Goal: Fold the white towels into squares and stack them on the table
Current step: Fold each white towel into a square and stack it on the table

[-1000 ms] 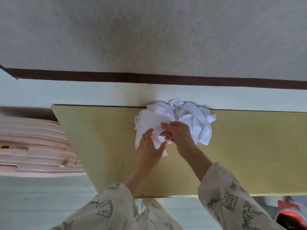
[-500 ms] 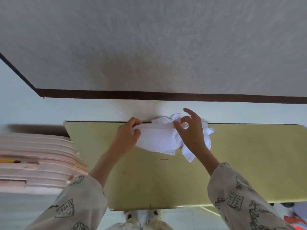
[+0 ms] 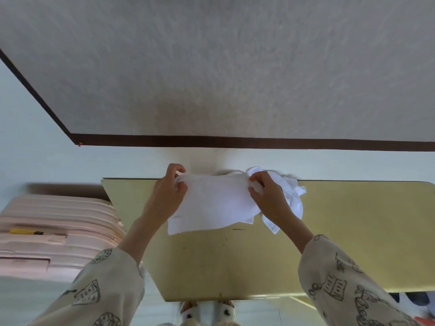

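White cloth fills the middle of the head view: a towel [image 3: 211, 203] is stretched out flat between two hands above the far part of a yellow-green table [image 3: 353, 231]. Its top edge runs level from one hand to the other and its lower edge hangs loose toward the table top. On the left hand [image 3: 169, 194] the fingers are closed, pinching the towel's upper left corner. On the right hand [image 3: 268, 196] the fingers are likewise clamped on the upper right corner, bunching a little cloth there. Just behind the right hand, at the table's far edge, lies a crumpled pile of towels [image 3: 292, 196], partly hidden by that hand and wrist. Both arms wear cream sleeves [image 3: 341, 285] printed with dark line drawings. A pale pink suitcase [image 3: 54, 229] stands beside the table's left end. Beyond the table lies pale floor, then a grey wall with a dark brown skirting strip [image 3: 235, 141].
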